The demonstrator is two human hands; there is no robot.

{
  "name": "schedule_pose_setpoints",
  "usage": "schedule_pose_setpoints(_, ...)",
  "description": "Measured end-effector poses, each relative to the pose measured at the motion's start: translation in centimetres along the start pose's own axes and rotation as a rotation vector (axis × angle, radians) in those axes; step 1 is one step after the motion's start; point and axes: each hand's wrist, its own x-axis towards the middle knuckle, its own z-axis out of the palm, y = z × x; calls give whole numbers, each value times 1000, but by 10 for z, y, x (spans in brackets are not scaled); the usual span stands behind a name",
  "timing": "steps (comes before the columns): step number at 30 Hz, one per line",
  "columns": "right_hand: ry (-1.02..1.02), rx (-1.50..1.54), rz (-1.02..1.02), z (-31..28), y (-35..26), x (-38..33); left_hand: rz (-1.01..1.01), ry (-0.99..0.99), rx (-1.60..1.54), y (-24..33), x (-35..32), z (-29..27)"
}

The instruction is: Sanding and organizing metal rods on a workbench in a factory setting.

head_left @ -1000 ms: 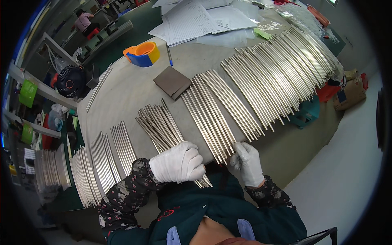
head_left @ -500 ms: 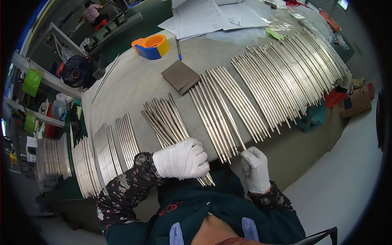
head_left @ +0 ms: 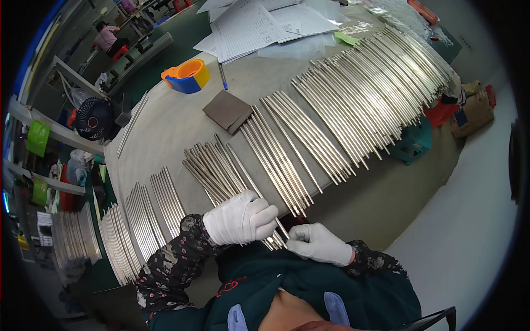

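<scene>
The left hand (head_left: 241,218) (in a white glove) is curled around the near end of a bunch of thin metal rods (head_left: 221,165) lying on the grey table (head_left: 165,118). The right hand (head_left: 318,243), gloved too, pinches the tip of one rod at the table's edge. More rods (head_left: 364,88) lie in rows farther off. A brown pad (head_left: 227,111) and a roll of tape (head_left: 186,76) sit behind them.

A loose bundle of thin silvery metal rods (head_left: 221,165) lies fanned diagonally on the grey table, near ends gripped.

Rod bundle (head_left: 221,165) lies left of rod rows (head_left: 353,105), tape roll (head_left: 186,76) behind.
</scene>
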Motion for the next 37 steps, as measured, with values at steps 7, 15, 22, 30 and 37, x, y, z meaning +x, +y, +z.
schedule_pose_setpoints(7, -54, -25, 14, -2, -6, 5, -22, -5, 120, 2, 3, -3)
schedule_pose_setpoints(15, 652, 386, -140, -34, -3, 1, -9, 9, 9, 0, -3, 0)
schedule_pose_setpoints(22, 789, 519, -152, -42, -7, 21, -47, -4, -11, 1, -3, 0)
schedule_pose_setpoints(30, 732, 553, -153, -27, -5, 18, -60, -86, -52, 1, -6, 0)
schedule_pose_setpoints(37, 755, 584, -139, -32, 1, 17, -51, -59, -22, 0, -7, 2)
